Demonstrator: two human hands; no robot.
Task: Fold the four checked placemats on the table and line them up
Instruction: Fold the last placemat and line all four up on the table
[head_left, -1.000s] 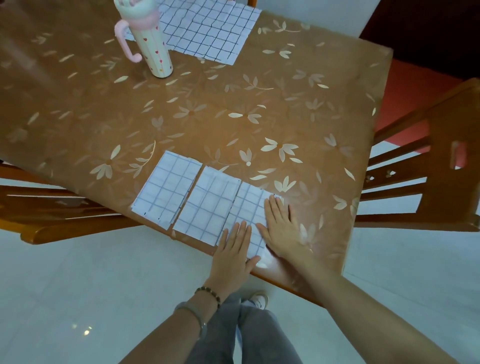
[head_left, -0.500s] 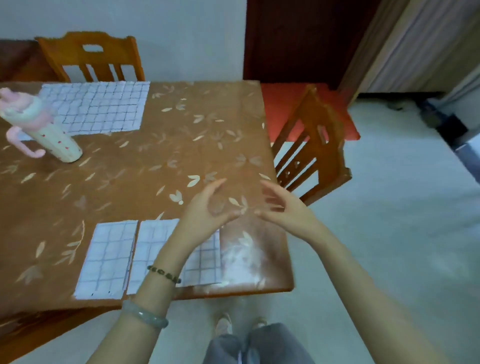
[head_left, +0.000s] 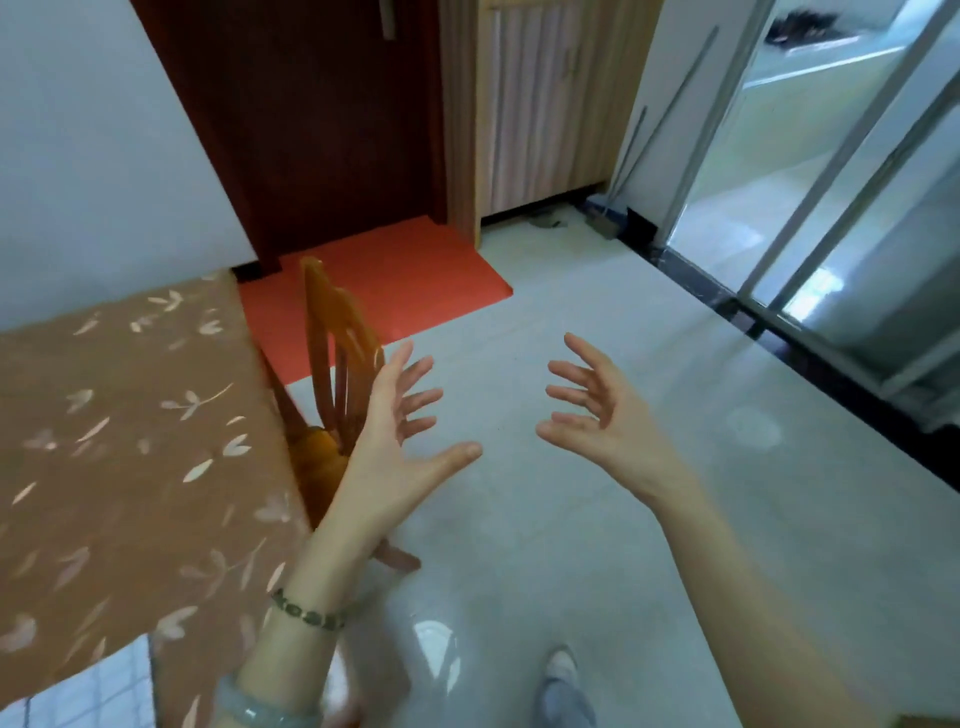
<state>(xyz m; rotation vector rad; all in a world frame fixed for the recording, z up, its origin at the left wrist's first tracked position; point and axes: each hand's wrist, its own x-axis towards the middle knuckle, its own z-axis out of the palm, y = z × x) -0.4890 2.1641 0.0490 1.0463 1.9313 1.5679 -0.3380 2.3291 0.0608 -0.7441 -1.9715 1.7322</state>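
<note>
In the head view, the left hand (head_left: 400, 436) and right hand (head_left: 597, 415) were raised over the floor (head_left: 571, 519), fingers spread, holding nothing. Only a corner of one checked placemat (head_left: 88, 691) showed, lying on the table (head_left: 130, 441) at lower left. Risk: with the view turned away toward the chair (head_left: 332, 364), the mats could be left unaligned. No containers were visible.

White checked placemat (head_left: 88, 686) flat at table's near edge, partly cropped.
</note>
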